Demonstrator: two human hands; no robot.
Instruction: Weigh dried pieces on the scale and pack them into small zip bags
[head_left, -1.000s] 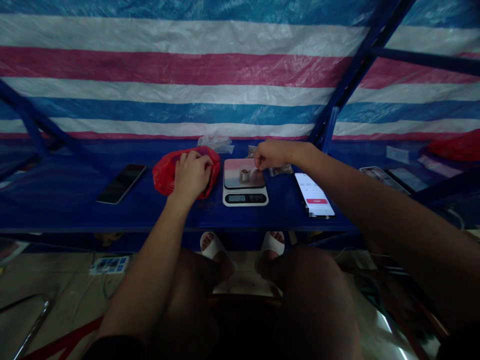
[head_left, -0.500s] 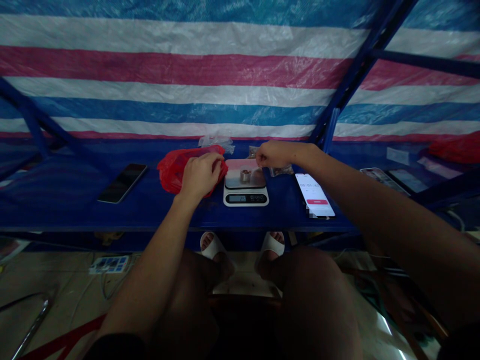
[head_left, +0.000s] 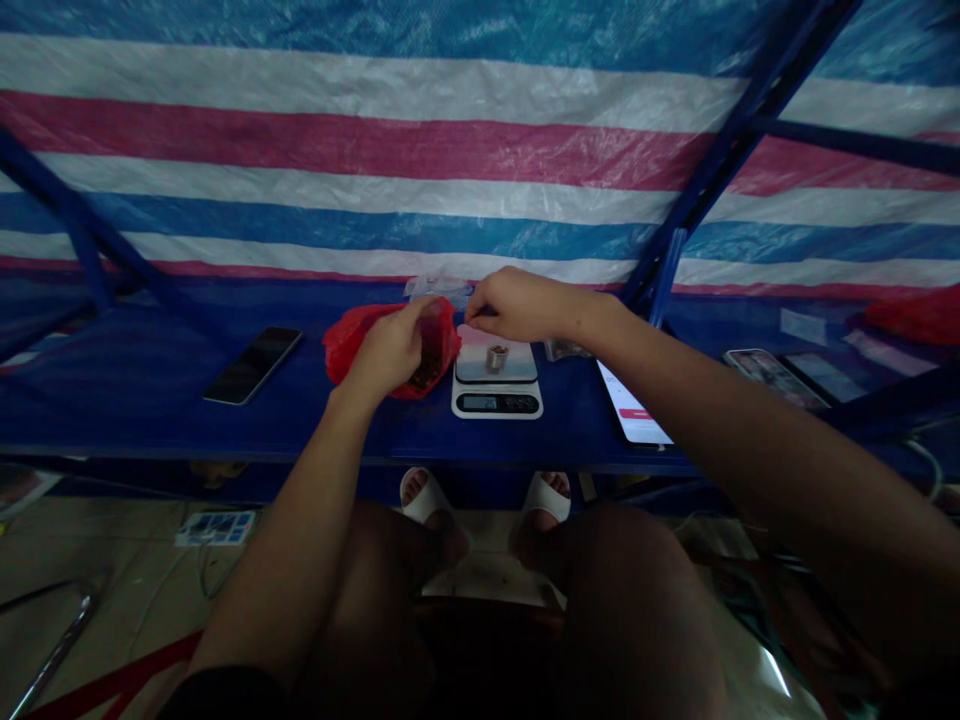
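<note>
LH (head_left: 385, 352) holds red bag (head_left: 341, 345), RH (head_left: 508, 305) nr scale (head_left: 474, 371).

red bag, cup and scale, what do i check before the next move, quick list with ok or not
1. Cup upright on the scale: ok.
2. Scale display lit: ok.
3. Reading legible: cannot tell; the digits are too small and blurred.
4. Red bag open: ok; its mouth faces the scale, with the left hand holding its rim.
5. Bag clear of the scale: cannot tell; its edge reaches the scale's left side, contact unclear.
6. Right hand holding a piece: cannot tell; its fingertips are above the scale's far left corner.
</note>
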